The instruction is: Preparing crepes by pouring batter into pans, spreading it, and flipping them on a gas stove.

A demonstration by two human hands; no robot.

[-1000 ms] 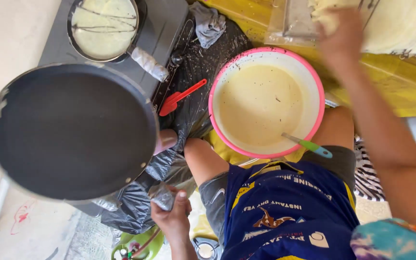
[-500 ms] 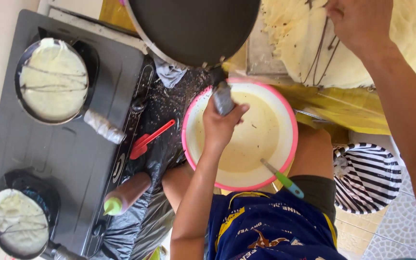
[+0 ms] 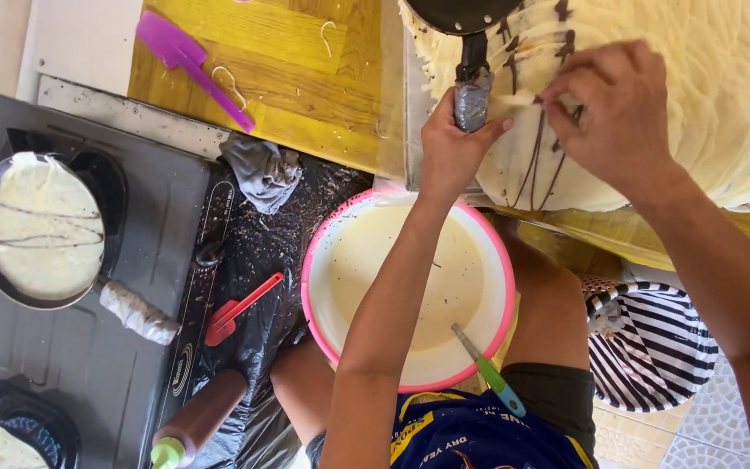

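Your left hand (image 3: 455, 143) is wrapped tight around the foil-covered handle of the black round frying pan (image 3: 460, 13), held at the top edge over the pile. Your right hand (image 3: 614, 113) pinches the edge of a thin, pale, lacy crepe with dark brown stripes (image 3: 531, 148), lying on the big cream-coloured stack of crepes (image 3: 705, 95).

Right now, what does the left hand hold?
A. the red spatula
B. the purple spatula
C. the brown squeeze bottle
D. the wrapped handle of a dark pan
D: the left hand is closed around the foil-wrapped handle of the dark pan over the crepe stack.
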